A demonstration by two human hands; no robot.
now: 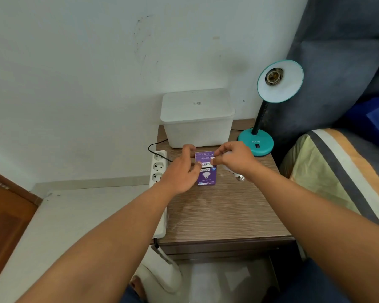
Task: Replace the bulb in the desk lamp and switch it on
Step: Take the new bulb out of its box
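A teal desk lamp (256, 143) stands at the back right of the wooden bedside table (223, 213). Its shade (281, 83) tilts toward me and the socket inside is bare. A purple bulb box (206, 176) lies on the table with its far flap lifted. My left hand (179, 171) holds the box's left side. My right hand (233, 159) pinches the flap at the box's far end. A loose white bulb (236, 176) lies on the table under my right wrist, its metal screw base pointing toward me.
A white lidded plastic box (197, 119) stands behind my hands against the wall. A white power strip (159, 171) hangs along the table's left edge, with a black cord (153, 147) looping to it. A bed with a striped cover (341, 173) borders the right.
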